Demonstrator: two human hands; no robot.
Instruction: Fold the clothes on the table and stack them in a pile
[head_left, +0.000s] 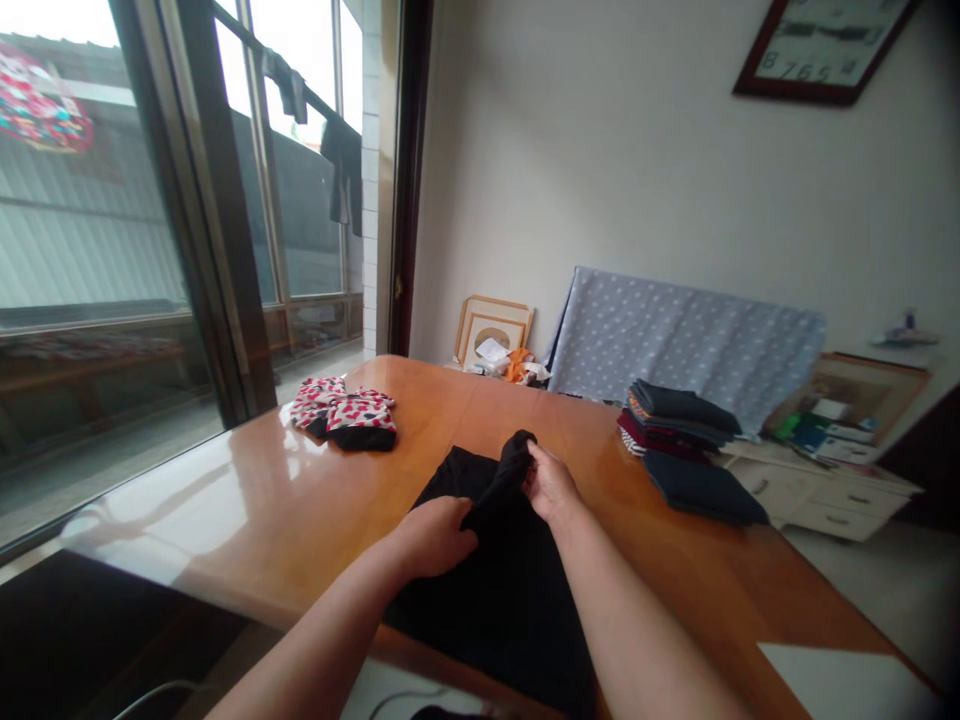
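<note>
A black garment (pixel 502 590) lies across the near part of the wooden table, its lower end hanging toward me over the edge. My left hand (pixel 439 537) is closed on the cloth at its left side. With thumb and fingers, my right hand (pixel 551 482) pinches a bunched, raised part at the far right. Folds hide whether the garment is trousers or a top. To the left, a white, red and black patterned garment (pixel 360 412) rests on the table, apart from both hands.
On the right of the wooden table (pixel 427 400) stands a stack of folded clothes (pixel 675 425), with a folded dark blue garment (pixel 701 487) before it. A white sheet (pixel 840 680) lies at the near right corner. Glass windows (pixel 300 180) flank the left side.
</note>
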